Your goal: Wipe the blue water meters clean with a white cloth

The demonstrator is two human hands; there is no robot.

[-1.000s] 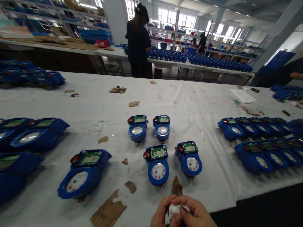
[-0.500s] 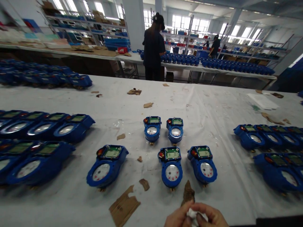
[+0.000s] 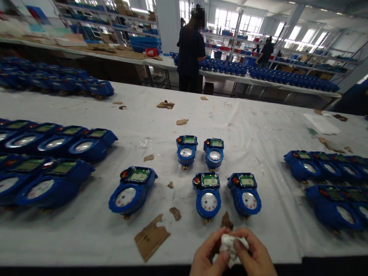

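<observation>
Both hands (image 3: pixel 231 255) round white rag (image 3: pixel 230 245), no legible txt.

Only the person's 2 hands show, at the bottom edge of the head view. The left hand (image 3: pixel 205 255) and the right hand (image 3: pixel 254 255) are both bare: no gloves, rings or watch are visible. The wrists are cut off by the frame, so no sleeves or cuffs can be seen.
</observation>
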